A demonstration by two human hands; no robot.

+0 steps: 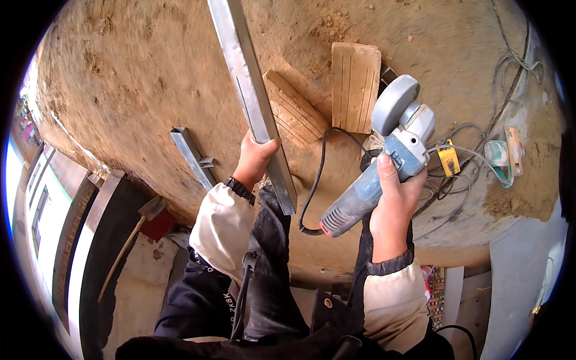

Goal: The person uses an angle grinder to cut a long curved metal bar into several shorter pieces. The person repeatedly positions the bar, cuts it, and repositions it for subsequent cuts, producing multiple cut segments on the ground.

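A long square metal tube [245, 78] slants from the top edge down to my knees, and my left hand [254, 157] is wrapped around it near its lower end. My right hand [396, 204] grips a blue and grey angle grinder [366, 186] by its body, thumb on top. The grinder's round guard [393, 103] points up and away from me; the disc is mostly hidden by it. A black cord loops from the grinder's rear end. Tube and grinder are apart from each other.
Two grooved bricks [355, 90] lie on the dirt floor ahead. A short metal tube offcut [193, 157] rests at left. At right are a yellow tape measure [447, 158], tangled cables [462, 180] and a pale spool-like object [497, 153]. A long-handled tool [129, 246] leans at lower left.
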